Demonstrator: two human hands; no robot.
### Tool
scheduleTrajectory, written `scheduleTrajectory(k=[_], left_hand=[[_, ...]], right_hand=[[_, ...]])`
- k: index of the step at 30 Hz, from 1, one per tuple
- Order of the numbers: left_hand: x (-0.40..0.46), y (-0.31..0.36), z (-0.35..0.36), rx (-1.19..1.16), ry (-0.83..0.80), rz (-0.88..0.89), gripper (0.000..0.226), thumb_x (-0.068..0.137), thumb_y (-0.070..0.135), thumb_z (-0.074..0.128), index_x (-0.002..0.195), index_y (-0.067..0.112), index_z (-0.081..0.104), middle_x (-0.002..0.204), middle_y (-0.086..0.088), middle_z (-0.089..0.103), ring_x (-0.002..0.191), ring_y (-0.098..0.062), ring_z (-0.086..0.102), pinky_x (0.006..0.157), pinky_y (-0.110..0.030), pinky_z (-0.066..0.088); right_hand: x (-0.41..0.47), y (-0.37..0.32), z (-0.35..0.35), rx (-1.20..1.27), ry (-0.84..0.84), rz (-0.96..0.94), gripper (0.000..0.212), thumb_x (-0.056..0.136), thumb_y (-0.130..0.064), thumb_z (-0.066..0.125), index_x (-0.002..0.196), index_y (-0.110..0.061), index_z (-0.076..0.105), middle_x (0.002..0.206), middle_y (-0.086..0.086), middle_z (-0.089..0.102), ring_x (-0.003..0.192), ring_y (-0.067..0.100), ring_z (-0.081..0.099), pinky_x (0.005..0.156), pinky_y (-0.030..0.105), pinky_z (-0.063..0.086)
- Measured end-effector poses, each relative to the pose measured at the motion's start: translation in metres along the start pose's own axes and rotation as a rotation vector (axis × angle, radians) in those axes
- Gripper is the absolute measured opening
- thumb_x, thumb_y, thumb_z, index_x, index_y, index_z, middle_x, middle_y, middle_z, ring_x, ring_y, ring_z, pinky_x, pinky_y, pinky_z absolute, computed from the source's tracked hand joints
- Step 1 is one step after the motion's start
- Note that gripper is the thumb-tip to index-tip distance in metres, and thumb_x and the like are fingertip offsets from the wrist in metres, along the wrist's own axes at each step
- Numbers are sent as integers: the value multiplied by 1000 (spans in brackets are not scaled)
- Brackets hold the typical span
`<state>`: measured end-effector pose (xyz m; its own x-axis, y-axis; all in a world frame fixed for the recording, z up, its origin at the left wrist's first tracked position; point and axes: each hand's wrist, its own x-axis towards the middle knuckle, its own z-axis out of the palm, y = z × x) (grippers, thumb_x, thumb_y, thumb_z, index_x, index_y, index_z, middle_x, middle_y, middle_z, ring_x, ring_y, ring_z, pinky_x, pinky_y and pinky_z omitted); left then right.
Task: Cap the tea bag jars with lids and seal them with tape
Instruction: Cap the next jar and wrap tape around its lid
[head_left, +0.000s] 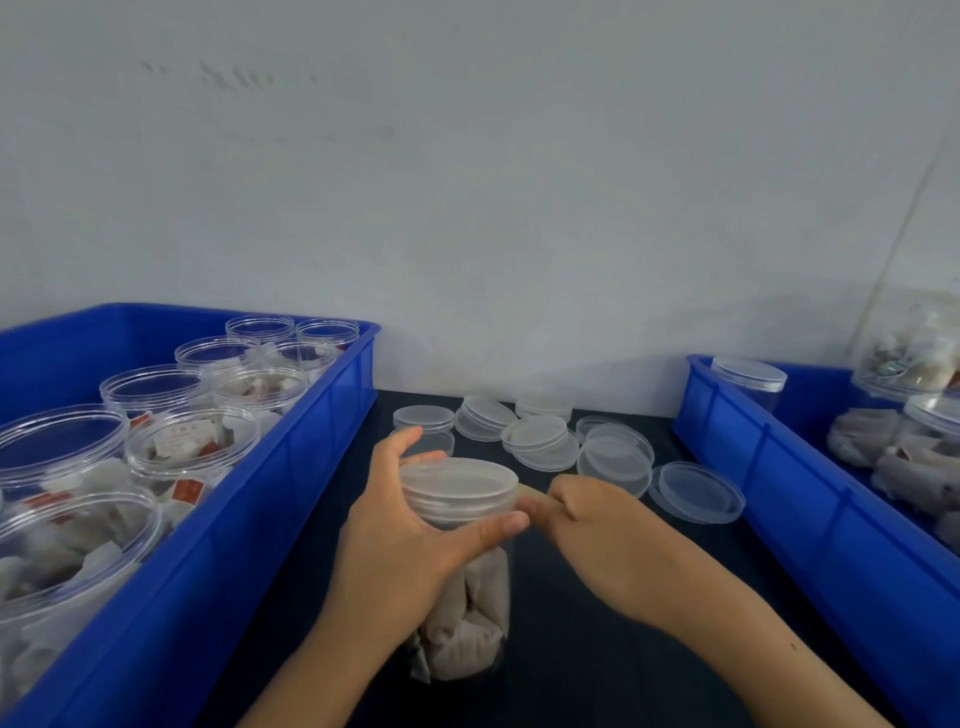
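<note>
A clear jar (470, 618) filled with tea bags stands upright on the dark table in front of me, with a clear lid (457, 486) on its mouth. My left hand (400, 540) grips the jar just under the lid, thumb across the front and fingers round the back. My right hand (592, 519) is curled at the lid's right edge and pinches a strip of tape (532, 493) that runs to the lid's rim.
Several loose clear lids (540, 436) lie on the dark table (597, 665) behind the jar. A blue bin (291, 467) at left holds several uncapped jars of tea bags. A second blue bin (810, 499) at right holds capped jars. A grey wall lies behind.
</note>
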<state>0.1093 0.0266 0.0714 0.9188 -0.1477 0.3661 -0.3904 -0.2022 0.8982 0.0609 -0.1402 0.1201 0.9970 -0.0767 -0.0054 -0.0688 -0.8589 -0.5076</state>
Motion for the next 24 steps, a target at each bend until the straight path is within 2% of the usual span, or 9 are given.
scheduleTrajectory(k=[2, 5, 8, 10, 14, 17, 20, 24], left_hand=[[-1, 0, 1, -25, 42, 13, 111, 29, 80, 76, 127, 45, 38, 113, 26, 57, 102, 8, 55, 79, -14, 42], [-2, 1, 3, -19, 64, 71, 103, 36, 70, 84, 124, 43, 38, 111, 22, 59, 99, 11, 56, 76, -12, 45], [-2, 4, 2, 75, 67, 137, 95, 37, 69, 74, 121, 46, 34, 109, 22, 57, 98, 6, 58, 77, -13, 47], [0, 3, 0, 139, 64, 176, 92, 39, 70, 72, 120, 48, 32, 110, 23, 56, 98, 4, 57, 79, -16, 47], [2, 0, -7, 202, 3, 227, 92, 40, 69, 74, 119, 54, 29, 112, 27, 54, 100, 9, 54, 76, -6, 40], [2, -1, -5, 215, -58, 264, 96, 41, 65, 78, 119, 59, 22, 116, 30, 52, 104, 8, 54, 81, -4, 41], [-1, -1, -1, 218, -107, 292, 95, 44, 61, 80, 118, 54, 22, 119, 27, 49, 107, 8, 51, 86, -5, 40], [-5, 0, 2, 275, -109, 336, 91, 45, 63, 79, 117, 42, 26, 118, 20, 36, 109, 10, 42, 86, 0, 33]], right_hand=[[-1, -1, 0, -1, 7, 1, 42, 98, -54, 33, 77, -19, 45, 76, -3, 48, 65, 9, 42, 61, 26, 38], [-1, -2, -2, 16, -36, 2, 43, 98, -53, 34, 80, -17, 46, 79, -1, 49, 68, 11, 43, 67, 32, 43], [-1, -1, -5, 36, -101, -1, 44, 98, -52, 36, 85, -13, 49, 78, 1, 52, 69, 14, 46, 77, 42, 50], [-1, 0, -3, 21, -106, -13, 46, 98, -52, 37, 91, -9, 53, 80, 0, 54, 71, 14, 48, 77, 40, 49], [-4, 2, 4, -37, -71, -54, 42, 99, -49, 36, 95, -12, 55, 86, 0, 57, 80, 18, 54, 79, 38, 46], [-12, 9, 10, -49, -51, -66, 34, 101, -45, 35, 94, -16, 52, 83, 0, 63, 79, 19, 60, 81, 40, 50], [-19, 19, 16, 116, -105, -38, 22, 103, -33, 38, 99, -14, 48, 88, 0, 71, 79, 9, 68, 79, 29, 54], [-24, 26, 23, 422, -206, 5, 13, 103, -21, 40, 98, -9, 37, 95, 10, 73, 79, 14, 71, 62, 19, 48]])
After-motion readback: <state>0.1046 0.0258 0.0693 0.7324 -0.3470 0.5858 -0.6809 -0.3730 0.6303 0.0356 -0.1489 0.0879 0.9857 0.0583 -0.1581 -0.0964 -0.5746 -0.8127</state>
